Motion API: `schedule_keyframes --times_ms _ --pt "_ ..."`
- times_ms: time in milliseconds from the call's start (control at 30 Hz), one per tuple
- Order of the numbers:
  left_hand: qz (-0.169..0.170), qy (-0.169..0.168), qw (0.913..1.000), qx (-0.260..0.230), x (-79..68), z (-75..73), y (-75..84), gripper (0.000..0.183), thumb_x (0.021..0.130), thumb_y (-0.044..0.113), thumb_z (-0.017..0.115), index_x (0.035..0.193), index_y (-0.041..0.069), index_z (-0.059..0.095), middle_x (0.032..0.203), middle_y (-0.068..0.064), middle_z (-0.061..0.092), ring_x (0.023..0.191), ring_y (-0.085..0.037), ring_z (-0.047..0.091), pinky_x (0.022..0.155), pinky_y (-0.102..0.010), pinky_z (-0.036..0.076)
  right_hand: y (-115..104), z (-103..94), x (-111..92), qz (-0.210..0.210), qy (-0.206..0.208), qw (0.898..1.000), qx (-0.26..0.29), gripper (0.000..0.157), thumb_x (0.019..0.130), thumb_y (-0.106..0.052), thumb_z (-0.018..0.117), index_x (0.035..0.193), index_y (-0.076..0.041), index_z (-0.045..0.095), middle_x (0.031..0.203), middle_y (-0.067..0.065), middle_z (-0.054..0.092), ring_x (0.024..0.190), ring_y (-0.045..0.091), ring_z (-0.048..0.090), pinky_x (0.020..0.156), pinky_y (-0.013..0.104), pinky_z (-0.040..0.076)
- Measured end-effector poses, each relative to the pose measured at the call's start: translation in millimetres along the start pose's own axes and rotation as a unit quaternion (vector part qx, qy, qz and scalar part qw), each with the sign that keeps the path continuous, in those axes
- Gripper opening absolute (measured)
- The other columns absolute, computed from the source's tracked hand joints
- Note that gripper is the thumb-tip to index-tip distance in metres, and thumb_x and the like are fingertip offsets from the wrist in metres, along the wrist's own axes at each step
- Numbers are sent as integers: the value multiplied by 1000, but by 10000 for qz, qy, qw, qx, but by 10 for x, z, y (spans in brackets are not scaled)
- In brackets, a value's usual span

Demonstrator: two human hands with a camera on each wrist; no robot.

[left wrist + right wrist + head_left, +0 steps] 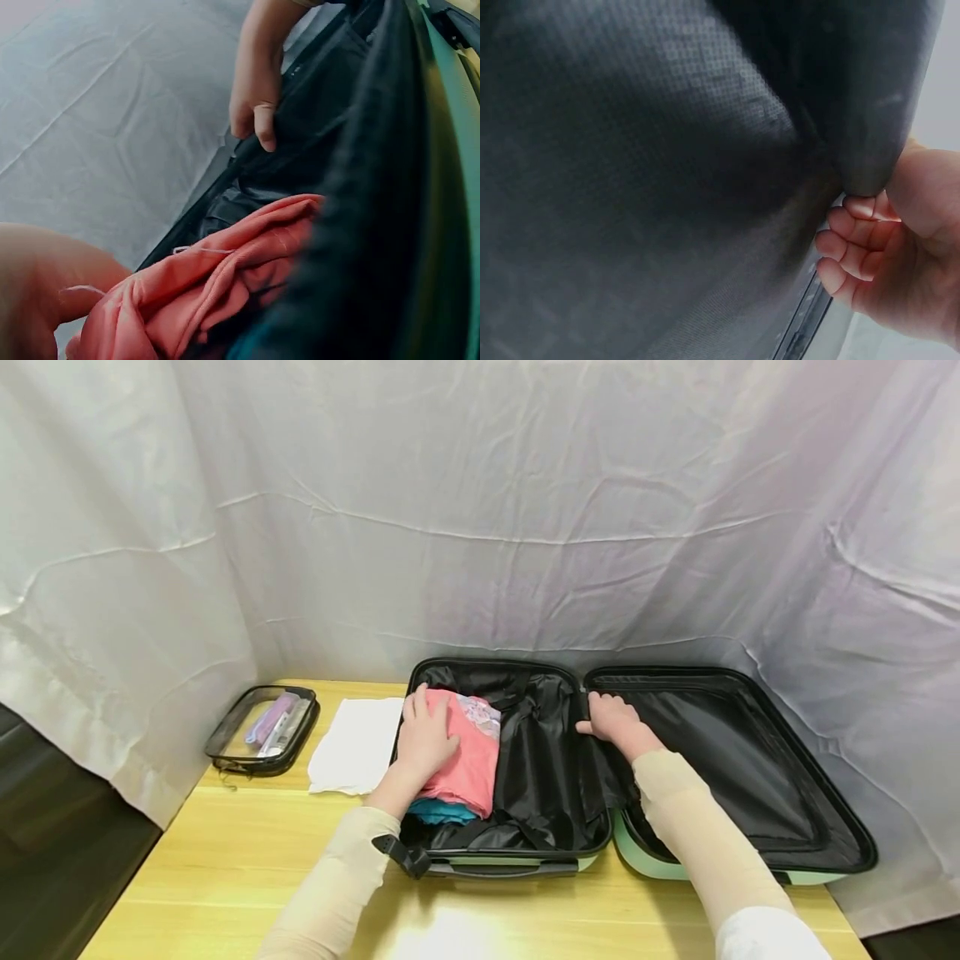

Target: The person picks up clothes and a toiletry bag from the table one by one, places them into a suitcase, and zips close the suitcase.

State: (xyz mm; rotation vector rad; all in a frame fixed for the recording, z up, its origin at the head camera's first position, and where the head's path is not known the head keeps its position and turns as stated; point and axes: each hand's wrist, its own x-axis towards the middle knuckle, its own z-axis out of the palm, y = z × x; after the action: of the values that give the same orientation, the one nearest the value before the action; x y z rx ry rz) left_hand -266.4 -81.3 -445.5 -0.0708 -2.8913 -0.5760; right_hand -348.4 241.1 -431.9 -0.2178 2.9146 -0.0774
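Packing, we judge, is in hand: left hand (423, 739) rests spread-fingered on folded coral-pink cloth garment (474, 768) inside black-lined green suitcase (495, 663); right hand (617, 722) pinches black fabric flap (877, 112), likely needing drawing across next.

Folded pink garment (476, 768) over blue cloth (441, 811) in the left half of an open pale-green suitcase (517, 852), black flap (612, 783) between halves

Matt cloth garment (474, 766), glossy wood table (240, 860)
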Motion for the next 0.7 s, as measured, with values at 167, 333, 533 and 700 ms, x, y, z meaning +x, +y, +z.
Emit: schedule_keyframes --times_ms 167,333,533,700 --pt "839 -291 9896 1128 -10 27 29 61 92 29 61 148 14 42 163 -17 12 151 -40 2 119 -60 16 0 3 0 -24 22 10000 2 71 95 -41 61 139 9 38 138 36 45 126 52 44 100 61 42" --pt "1152 -1006 9767 1505 -30 52 35 57 98 43 49 150 21 39 164 -14 14 152 -37 3 120 -59 11 10 2 -5 -21 26 10000 -5 69 95 -40 61 137 9 40 136 36 46 124 53 45 99 61 43" --pt "753 -2028 9739 692 -34 79 -38 80 90 70 43 156 27 25 165 -15 5 152 -39 -6 121 -60 2 14 -2 -8 -48 -12 10000 11 70 95 -40 61 138 10 39 137 36 46 124 53 45 99 61 42" --pt "505 -2516 9662 233 -25 34 -90 92 85 72 50 157 24 20 164 -19 0 151 -40 -7 120 -61 4 7 -3 8 -60 -14 10000 13 72 95 -41 61 139 10 38 138 37 44 126 54 43 100 61 42"
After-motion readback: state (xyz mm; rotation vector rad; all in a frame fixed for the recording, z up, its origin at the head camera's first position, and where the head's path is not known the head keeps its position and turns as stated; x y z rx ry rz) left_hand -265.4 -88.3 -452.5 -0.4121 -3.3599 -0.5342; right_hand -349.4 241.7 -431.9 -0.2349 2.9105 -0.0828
